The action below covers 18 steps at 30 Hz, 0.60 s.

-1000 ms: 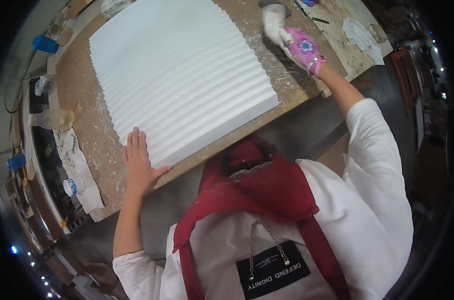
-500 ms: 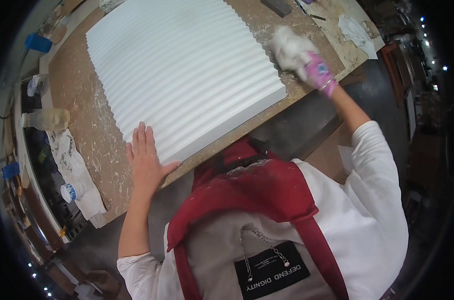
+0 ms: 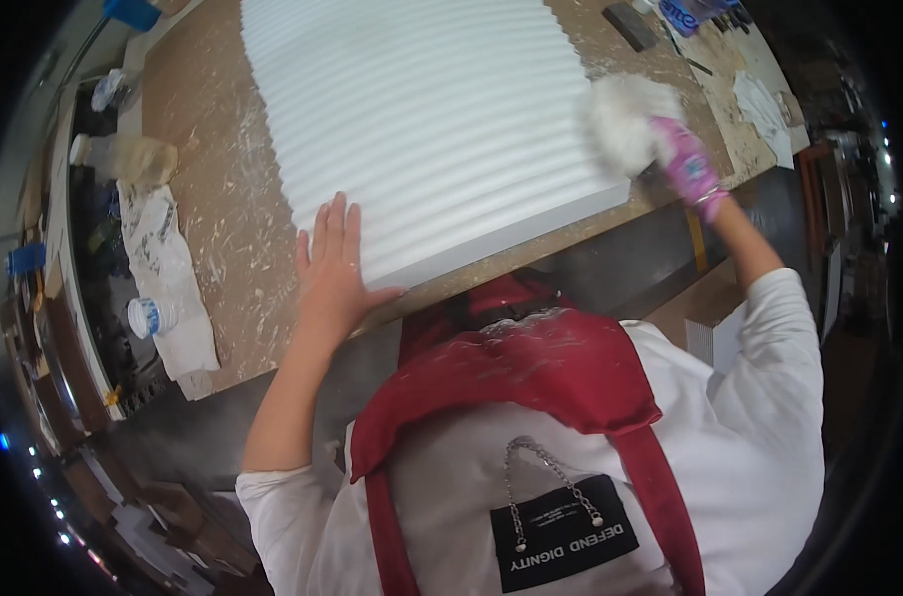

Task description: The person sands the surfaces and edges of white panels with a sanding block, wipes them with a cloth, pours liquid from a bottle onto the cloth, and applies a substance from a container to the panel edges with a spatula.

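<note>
A large white panel with wavy ridges [image 3: 432, 119] lies flat on the brown, paint-flecked worktop [image 3: 213, 199]. My left hand [image 3: 332, 268] is bare and rests with fingers stretched on the panel's near left corner, its thumb along the front edge. On my right hand [image 3: 687, 167] is a pink patterned glove. That hand grips a wad of white cloth [image 3: 625, 124], blurred by motion, at the panel's right edge. The cloth hides part of that edge and most of the fingertips.
At the left stand a jar of yellowish liquid [image 3: 139, 159] and a small white-and-blue tub [image 3: 151, 317] on a stained white paper [image 3: 168, 268]. A dark grey block [image 3: 629, 27] and a crumpled white cloth [image 3: 764, 114] lie at the far right. Cardboard [image 3: 690, 308] stands below the table edge.
My right hand has brought the white cloth from beside the panel against its right edge. My left hand stays on the near left corner. The whole view has shifted.
</note>
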Each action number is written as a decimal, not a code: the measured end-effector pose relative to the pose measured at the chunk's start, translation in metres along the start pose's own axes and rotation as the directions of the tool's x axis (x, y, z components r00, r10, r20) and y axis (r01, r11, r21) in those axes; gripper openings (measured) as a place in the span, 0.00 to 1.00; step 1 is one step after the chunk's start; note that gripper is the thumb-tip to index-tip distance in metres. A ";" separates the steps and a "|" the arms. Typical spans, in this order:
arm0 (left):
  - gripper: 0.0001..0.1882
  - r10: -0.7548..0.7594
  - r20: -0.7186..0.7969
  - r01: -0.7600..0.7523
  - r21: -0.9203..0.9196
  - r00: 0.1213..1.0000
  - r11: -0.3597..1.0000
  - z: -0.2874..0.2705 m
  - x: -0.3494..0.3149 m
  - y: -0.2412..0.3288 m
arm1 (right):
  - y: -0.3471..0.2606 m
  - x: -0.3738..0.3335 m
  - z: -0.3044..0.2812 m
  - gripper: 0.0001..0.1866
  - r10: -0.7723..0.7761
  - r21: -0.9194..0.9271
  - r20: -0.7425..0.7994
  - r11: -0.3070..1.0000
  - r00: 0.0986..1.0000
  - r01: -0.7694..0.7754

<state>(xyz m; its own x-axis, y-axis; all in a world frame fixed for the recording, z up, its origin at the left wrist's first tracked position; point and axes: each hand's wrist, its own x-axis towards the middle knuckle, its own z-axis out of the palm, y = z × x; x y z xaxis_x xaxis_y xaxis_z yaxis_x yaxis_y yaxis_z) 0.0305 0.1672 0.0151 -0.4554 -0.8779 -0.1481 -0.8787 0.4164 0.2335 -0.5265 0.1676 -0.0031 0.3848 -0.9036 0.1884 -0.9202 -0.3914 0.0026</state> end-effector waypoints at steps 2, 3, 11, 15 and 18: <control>0.58 -0.027 -0.011 0.028 0.026 1.000 0.999 0.002 -0.004 0.001 | 0.023 0.018 -0.050 0.21 0.305 -0.289 0.152 0.923 0.940 -0.253; 0.53 0.020 -0.058 -0.016 0.064 0.998 0.998 0.005 -0.007 0.006 | 0.001 0.039 -0.062 0.21 0.336 0.085 0.033 0.938 0.941 -0.337; 0.30 0.443 -0.240 -0.447 0.042 0.864 0.894 0.047 0.013 0.069 | -0.151 0.172 -0.011 0.36 -0.264 0.307 0.025 0.920 0.964 0.244; 0.29 0.459 -0.345 -0.485 0.014 0.818 0.875 0.062 0.018 0.067 | -0.273 0.214 0.027 0.31 -0.563 0.251 0.117 0.814 0.818 0.524; 0.28 0.447 -0.326 -0.463 0.034 0.833 0.886 0.060 0.017 0.066 | -0.370 0.259 0.048 0.38 -0.644 0.327 0.119 0.744 0.755 0.583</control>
<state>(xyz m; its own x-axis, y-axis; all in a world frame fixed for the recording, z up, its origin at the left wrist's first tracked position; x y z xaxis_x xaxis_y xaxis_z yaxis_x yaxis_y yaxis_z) -0.0440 0.1946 -0.0298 -0.7258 -0.6218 0.2943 -0.5725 0.7831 0.2430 -0.0823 0.0698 -0.0024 0.8921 -0.4512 0.0236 -0.4369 -0.8748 -0.2096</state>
